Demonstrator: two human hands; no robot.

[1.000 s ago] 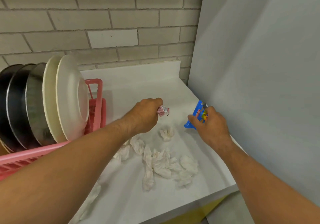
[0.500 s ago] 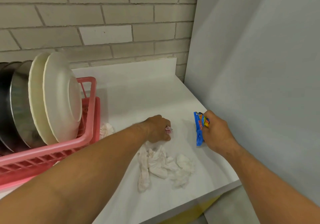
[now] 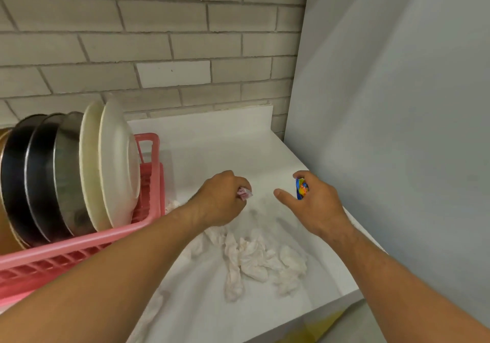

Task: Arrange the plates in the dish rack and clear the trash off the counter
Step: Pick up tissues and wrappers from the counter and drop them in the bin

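Note:
Several plates (image 3: 116, 167), white, steel and black, stand upright in the pink dish rack (image 3: 79, 247) at the left. My left hand (image 3: 220, 199) hovers over the white counter (image 3: 212, 151) and grips a small pink-and-white wrapper (image 3: 245, 193). My right hand (image 3: 315, 204) holds a blue and yellow snack wrapper (image 3: 301, 188) in its curled fingers, thumb stretched out to the left. Crumpled white tissues (image 3: 254, 257) lie on the counter just below both hands. More tissue (image 3: 172, 204) peeks out beside the rack under my left wrist.
A grey panel (image 3: 397, 130) walls off the counter's right side, close to my right hand. Beige brick tiles (image 3: 159, 50) form the back wall. The counter's front edge (image 3: 305, 318) runs diagonally at the lower right, with a yellow patch below it.
Both hands dipped toward the counter, then lifted a little. The loose tissue near my left hand is gone from the counter. My right hand has closed further round the blue wrapper.

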